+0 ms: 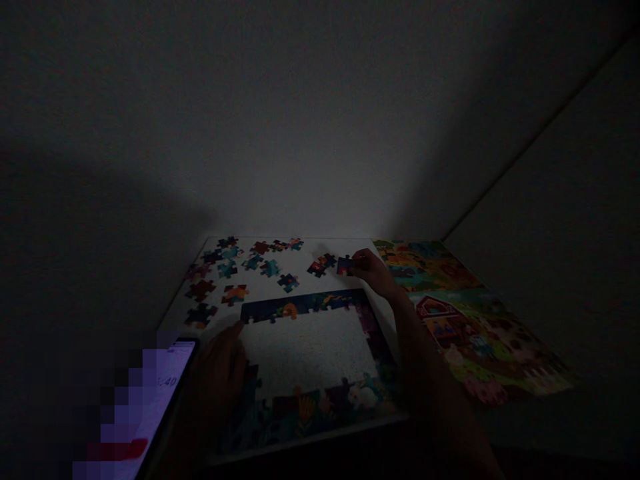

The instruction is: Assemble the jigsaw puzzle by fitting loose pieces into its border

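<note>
My right hand (374,272) pinches a dark blue and red jigsaw piece (345,266) above the white tabletop, beyond the puzzle's far edge. Closer to me lies a partly assembled jigsaw puzzle (295,308), with joined pieces round its border and a pale, bare middle. My left hand (223,363) rests at the puzzle's left side, fingers stretched forward and lying flat near the far left corner; the dim light blurs its outline. Left of the held piece, a couple of jigsaw pieces (317,268) lie close together.
Several loose jigsaw pieces (235,294) are scattered over the table's far left. A lit phone (167,393) is at the lower left, partly pixelated. On the right lies a colourful farm picture (465,333). A pale wall (300,133) rises behind the table.
</note>
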Motion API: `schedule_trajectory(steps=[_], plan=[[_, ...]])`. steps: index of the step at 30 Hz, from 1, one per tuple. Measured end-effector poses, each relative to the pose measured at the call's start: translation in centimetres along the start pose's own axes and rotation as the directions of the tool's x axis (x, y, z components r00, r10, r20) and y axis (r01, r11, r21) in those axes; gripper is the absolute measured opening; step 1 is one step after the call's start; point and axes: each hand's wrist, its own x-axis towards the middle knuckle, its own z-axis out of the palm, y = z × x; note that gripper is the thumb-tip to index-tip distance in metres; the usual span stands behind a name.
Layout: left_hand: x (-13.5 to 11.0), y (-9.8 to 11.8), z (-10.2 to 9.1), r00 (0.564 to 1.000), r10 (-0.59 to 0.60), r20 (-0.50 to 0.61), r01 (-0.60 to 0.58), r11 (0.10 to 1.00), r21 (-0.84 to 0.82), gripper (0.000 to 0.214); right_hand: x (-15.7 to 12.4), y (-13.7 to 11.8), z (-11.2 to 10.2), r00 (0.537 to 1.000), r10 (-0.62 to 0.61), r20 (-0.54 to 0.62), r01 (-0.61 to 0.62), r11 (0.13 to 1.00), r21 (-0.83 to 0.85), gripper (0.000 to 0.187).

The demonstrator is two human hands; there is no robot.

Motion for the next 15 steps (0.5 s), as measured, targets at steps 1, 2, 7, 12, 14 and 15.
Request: schedule_trajectory(steps=[1,2,7,12,14,15], plan=[[0.0,0.0,0.0,1.000,0.003,0.006,-0.003,1.000,0.004,0.050,0.0,-0.3,0.5,1.000,-0.007,0.008,0.007,1.000,0.010,0.037],[0.0,-0.1,-0.1,1.000,0.007,0.014,-0.007,1.000,0.010,0.049,0.0,-0.7,1.1,1.000,-0.013,0.019,0.012,1.000,0.025,0.039],[-0.1,-0.8,-0.2,0.997,0.035,0.073,-0.037,0.999,0.033,0.048,-0.4,-2.6,3.5,0.995,-0.057,0.087,0.050,0.996,0.075,0.040],[-0.2,-0.1,-0.4,0.997,0.032,0.064,-0.034,0.999,0.018,0.047,-0.7,-3.2,5.1,0.987,-0.061,0.152,0.048,0.995,0.085,0.028],[-0.2,0.3,-0.5,0.999,0.028,0.043,-0.029,1.000,0.010,0.046,-0.8,-3.2,5.5,0.983,-0.050,0.179,0.037,0.997,0.073,0.025],[-0.2,0.4,-0.5,0.999,0.020,0.031,-0.020,1.000,0.011,0.046,-0.8,-3.1,5.7,0.980,-0.043,0.194,0.030,0.997,0.070,0.024]])
